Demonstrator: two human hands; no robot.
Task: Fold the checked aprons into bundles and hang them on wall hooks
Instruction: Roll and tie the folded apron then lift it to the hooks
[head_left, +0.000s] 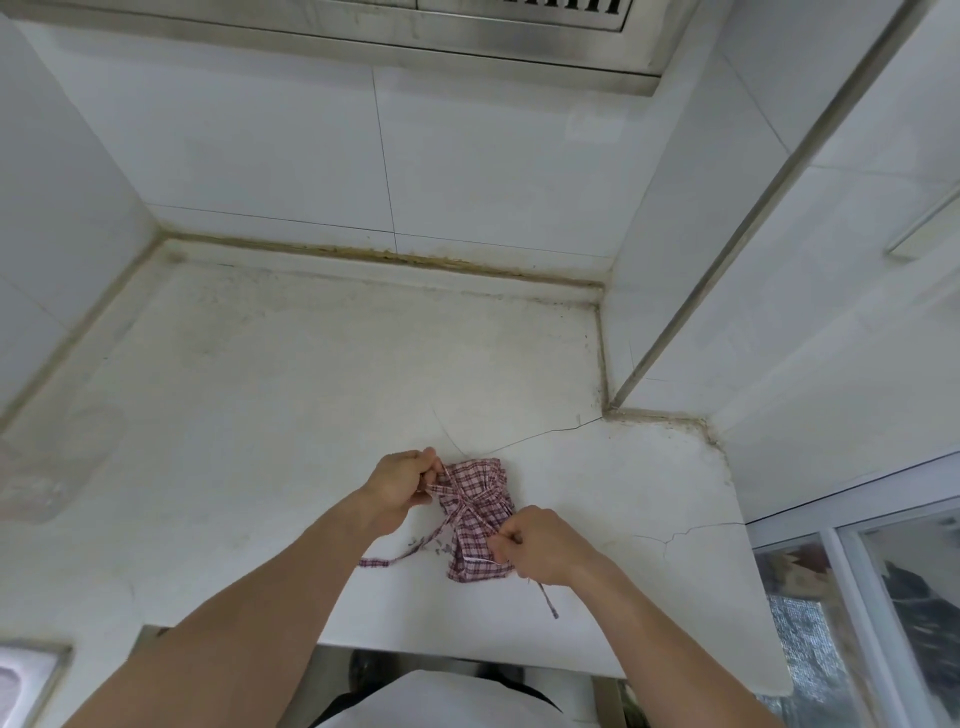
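Note:
A red-and-white checked apron (477, 519) lies folded into a small bundle on the white counter (311, 395), near its front edge. Its straps cross over the middle of the bundle. My left hand (402, 488) pinches one strap at the bundle's upper left corner. My right hand (540, 545) grips another strap at the bundle's lower right. One loose strap end (387, 560) trails to the left on the counter, and a second strap end (548, 600) hangs out below my right hand.
White tiled walls (363, 156) close in the counter at the back and on both sides. A steel hood (467, 31) runs overhead. A sink corner (26, 680) shows at the bottom left, and a window (883, 597) at the right. No wall hooks are in view.

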